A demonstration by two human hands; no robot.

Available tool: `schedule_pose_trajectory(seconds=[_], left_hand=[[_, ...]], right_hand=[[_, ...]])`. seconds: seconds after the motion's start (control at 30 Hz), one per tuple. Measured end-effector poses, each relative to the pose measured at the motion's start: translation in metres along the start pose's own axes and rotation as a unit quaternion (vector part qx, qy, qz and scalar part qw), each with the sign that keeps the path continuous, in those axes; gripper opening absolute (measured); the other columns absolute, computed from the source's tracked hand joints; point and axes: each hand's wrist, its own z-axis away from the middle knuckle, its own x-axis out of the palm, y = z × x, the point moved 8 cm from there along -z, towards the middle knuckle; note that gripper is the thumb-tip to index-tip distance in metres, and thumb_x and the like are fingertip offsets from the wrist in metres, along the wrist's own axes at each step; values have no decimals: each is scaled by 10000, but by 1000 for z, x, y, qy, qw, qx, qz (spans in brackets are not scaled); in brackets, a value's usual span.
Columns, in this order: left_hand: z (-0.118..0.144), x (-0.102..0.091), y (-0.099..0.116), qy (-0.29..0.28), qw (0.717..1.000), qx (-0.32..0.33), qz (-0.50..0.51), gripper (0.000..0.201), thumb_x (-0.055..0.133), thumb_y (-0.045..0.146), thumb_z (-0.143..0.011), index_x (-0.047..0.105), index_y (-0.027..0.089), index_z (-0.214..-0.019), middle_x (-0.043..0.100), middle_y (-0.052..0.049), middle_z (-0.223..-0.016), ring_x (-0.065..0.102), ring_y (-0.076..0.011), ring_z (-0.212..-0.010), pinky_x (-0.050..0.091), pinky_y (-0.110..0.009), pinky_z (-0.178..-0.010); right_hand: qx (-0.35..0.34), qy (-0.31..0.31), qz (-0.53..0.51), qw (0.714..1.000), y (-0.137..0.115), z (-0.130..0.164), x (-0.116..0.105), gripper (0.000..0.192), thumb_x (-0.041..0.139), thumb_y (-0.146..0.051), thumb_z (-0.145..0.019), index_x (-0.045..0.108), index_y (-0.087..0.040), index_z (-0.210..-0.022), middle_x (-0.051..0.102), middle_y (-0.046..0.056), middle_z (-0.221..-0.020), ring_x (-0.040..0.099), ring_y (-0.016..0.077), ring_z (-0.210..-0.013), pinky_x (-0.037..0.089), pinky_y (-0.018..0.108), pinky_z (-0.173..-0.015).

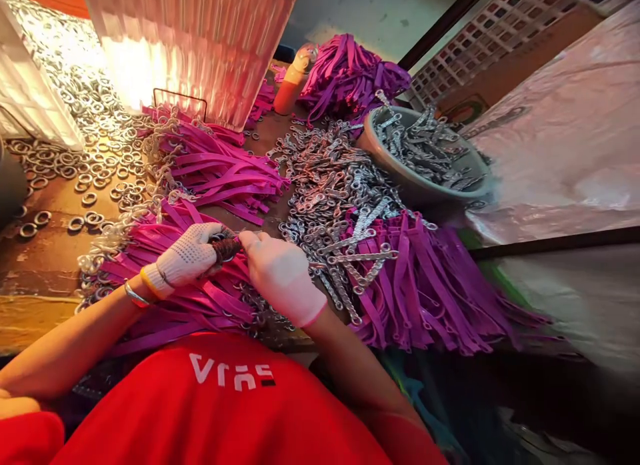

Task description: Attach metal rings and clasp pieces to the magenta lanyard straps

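My left hand (185, 258), in a white dotted glove, is closed around a dark, wrapped tool handle (226, 249); the tool's working end is hidden. Close against it, my right hand (280, 271), in a plain white glove, pinches with thumb and forefinger. A sliver of purple strap shows at those fingertips, though most of it is covered. Beneath both hands lies a heap of purple straps (155, 251) with metal rings at their ends. Just right of my right hand are loose metal chain-like links (327, 178) and another bunch of purple straps (415, 278).
A grey bowl (425, 198) full of metal links stands behind the links pile. Loose rings (90, 165) cover the left of the table. Ribbed plastic panels (185, 45) surround a bright light. Farther back are an orange-filled bottle (290, 91) and more purple straps (345, 78).
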Motion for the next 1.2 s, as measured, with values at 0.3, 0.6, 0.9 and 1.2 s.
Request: schedule_pose_trajectory(seconds=[0.3, 0.6, 0.9, 1.2], left_hand=[[-7, 4, 19, 14, 951, 154, -267, 84, 557, 197, -836, 601, 161, -774, 635, -28, -746, 532, -137, -650, 387, -234, -613], [-13, 2, -8, -36, 975, 101, -196, 143, 502, 169, -790, 637, 138, -754, 626, 2, -641, 515, -123, -593, 349, -221, -556], [-5, 5, -16, -71, 992, 61, -85, 142, 455, 127, -672, 590, 154, -707, 561, 26, -538, 474, -102, -477, 316, -199, -460], [-1, -4, -26, -110, 994, 2, 5, 332, 526, 161, -724, 719, 121, -991, 602, 3, -604, 491, -100, -471, 362, -182, -430]], right_hand=[[8, -31, 23, 999, 2, -8, 11, 322, 344, -189, -1039, 597, -151, -1234, 678, 109, -948, 659, 220, -790, 369, 299, -623], [41, -77, -95, 992, 8, -5, 19, 466, 541, -297, -972, 480, -171, -1417, 709, 123, -1195, 694, 246, -1006, 481, 295, -818], [6, -85, 40, 996, -5, -8, 45, 273, 405, -288, -1002, 583, -116, -1117, 716, 121, -795, 719, 263, -751, 381, 288, -589], [17, -4, -22, 1000, -18, 32, 26, 322, 502, -374, -1015, 632, -130, -1180, 699, 113, -888, 659, 234, -807, 457, 322, -686]])
